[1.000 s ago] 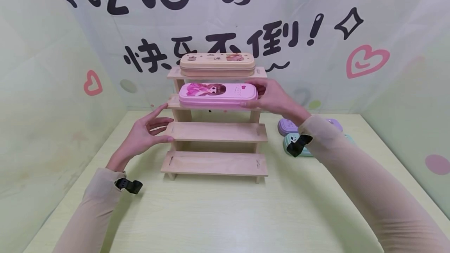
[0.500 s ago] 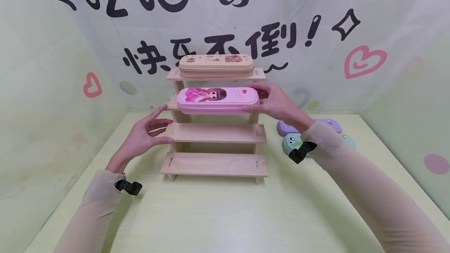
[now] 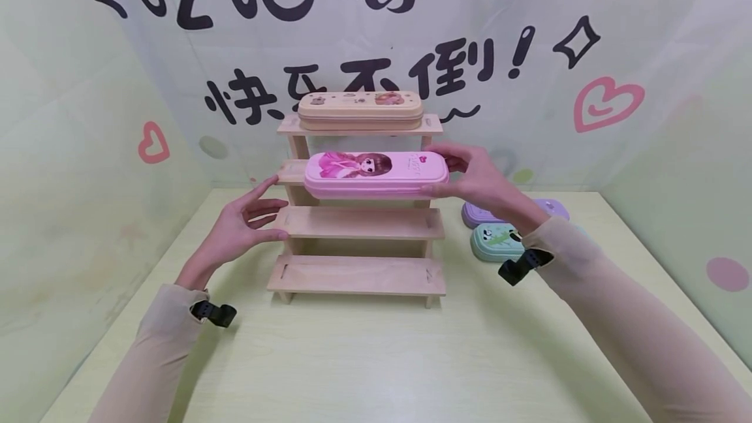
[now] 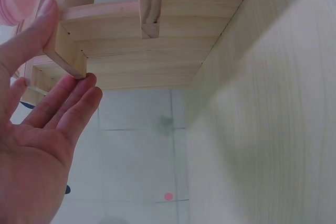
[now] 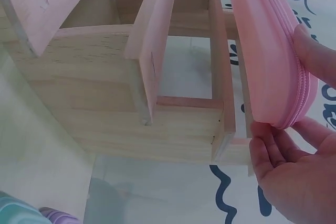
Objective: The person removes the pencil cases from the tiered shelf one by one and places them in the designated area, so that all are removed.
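Right hand (image 3: 478, 178) pinches the right end of the pink case (image 3: 376, 173), held in front of the rack's (image 3: 358, 224) second shelf. Left hand (image 3: 241, 227), fingers straight, touches the third shelf's left end. Wall (image 3: 376, 18) lettering reads "快乐不倒!".

Pink pencil case (image 3: 376, 175) is showing a cartoon girl print, peach case (image 3: 360, 109) is sporting little pictures, wooden rack (image 3: 358, 276) is looking pale tan.
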A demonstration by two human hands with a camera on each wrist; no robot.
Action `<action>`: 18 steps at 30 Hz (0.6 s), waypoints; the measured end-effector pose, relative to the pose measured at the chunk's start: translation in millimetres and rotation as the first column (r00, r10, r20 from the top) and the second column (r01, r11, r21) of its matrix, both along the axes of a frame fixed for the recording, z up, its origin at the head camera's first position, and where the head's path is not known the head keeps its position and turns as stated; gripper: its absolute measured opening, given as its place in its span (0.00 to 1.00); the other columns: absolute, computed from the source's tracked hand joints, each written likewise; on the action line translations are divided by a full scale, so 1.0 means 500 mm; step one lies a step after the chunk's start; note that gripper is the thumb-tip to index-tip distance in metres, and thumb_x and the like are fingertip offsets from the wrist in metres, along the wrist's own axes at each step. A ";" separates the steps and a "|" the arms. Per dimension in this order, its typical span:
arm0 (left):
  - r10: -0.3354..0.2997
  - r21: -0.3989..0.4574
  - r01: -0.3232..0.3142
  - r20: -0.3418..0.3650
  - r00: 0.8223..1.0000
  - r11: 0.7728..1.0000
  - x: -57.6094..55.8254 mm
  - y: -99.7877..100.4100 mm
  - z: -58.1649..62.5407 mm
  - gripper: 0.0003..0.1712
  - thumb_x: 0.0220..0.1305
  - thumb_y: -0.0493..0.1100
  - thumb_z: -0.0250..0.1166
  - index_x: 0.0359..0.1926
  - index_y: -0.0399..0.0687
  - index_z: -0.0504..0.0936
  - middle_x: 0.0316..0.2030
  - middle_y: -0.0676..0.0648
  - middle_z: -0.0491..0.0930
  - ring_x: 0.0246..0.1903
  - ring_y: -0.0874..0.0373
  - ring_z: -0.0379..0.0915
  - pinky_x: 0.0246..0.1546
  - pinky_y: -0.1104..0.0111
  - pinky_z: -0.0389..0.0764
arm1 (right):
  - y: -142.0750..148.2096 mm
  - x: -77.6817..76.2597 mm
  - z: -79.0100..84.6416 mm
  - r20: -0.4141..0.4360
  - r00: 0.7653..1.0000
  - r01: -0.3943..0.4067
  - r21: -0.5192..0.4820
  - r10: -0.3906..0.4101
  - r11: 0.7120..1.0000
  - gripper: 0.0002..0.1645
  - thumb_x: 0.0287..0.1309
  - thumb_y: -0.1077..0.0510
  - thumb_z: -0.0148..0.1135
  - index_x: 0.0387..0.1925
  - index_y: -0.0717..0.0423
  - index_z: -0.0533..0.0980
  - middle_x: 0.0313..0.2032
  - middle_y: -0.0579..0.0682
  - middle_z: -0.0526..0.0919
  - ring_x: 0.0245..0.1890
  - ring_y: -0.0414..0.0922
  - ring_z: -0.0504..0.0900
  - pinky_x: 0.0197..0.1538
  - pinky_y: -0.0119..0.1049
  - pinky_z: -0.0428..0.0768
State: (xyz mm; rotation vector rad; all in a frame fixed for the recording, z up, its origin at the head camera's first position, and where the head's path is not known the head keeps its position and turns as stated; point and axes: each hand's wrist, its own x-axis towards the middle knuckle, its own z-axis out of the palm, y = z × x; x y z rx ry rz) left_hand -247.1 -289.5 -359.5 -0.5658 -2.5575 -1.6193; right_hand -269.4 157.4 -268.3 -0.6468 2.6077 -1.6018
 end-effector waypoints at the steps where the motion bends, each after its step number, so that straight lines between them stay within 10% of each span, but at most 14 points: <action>1: 0.000 0.000 0.000 -0.001 1.000 1.000 0.000 0.000 0.000 0.62 0.56 0.35 0.82 0.83 0.67 0.58 0.66 0.37 0.78 0.67 0.41 0.73 0.65 0.59 0.78 | 0.004 0.003 0.000 0.000 1.000 -0.001 -0.001 0.001 1.000 0.44 0.52 0.59 0.83 0.70 0.57 0.75 0.59 0.53 0.82 0.55 0.50 0.78 0.56 0.41 0.78; 18: -0.020 0.026 0.021 -0.015 1.000 0.999 0.004 -0.001 0.000 0.61 0.56 0.32 0.82 0.83 0.63 0.59 0.65 0.34 0.78 0.66 0.38 0.73 0.64 0.57 0.78 | 0.091 0.053 -0.011 -0.025 1.000 0.006 0.039 -0.005 0.999 0.43 0.54 0.59 0.83 0.71 0.54 0.75 0.63 0.52 0.80 0.60 0.49 0.76 0.60 0.36 0.79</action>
